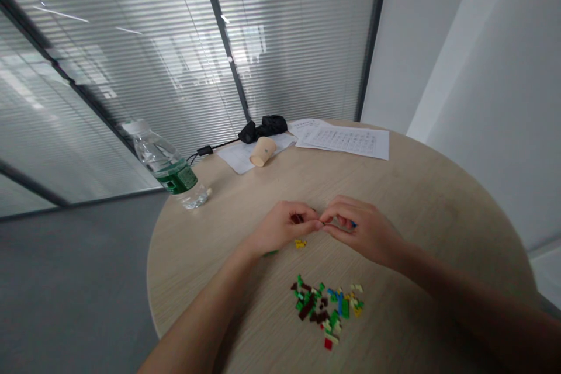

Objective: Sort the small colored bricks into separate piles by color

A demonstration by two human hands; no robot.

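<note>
Above the middle of the round table, my left hand (284, 226) and my right hand (366, 229) meet at the fingertips, both closed in a pinch. A dark brown toy brick (297, 219) shows inside the curl of my left hand, partly hidden by the fingers. Something tiny and dark sits where the fingertips touch; its shape is too small to make out. A bit of a blue toy brick (353, 224) peeks out between the fingers of my right hand. Just below my left hand lie yellow bricks (300, 243) and a green piece (270, 253). Nearer me is a loose pile of small colored bricks (307, 305).
A water bottle (175, 175) with a green label stands at the table's left edge. Farther back are a tan paper cup (263, 152) on its side, a black bundle (274, 125) with a cord, and printed sheets (350, 140). Blinds and a wall rise behind the table (438, 210).
</note>
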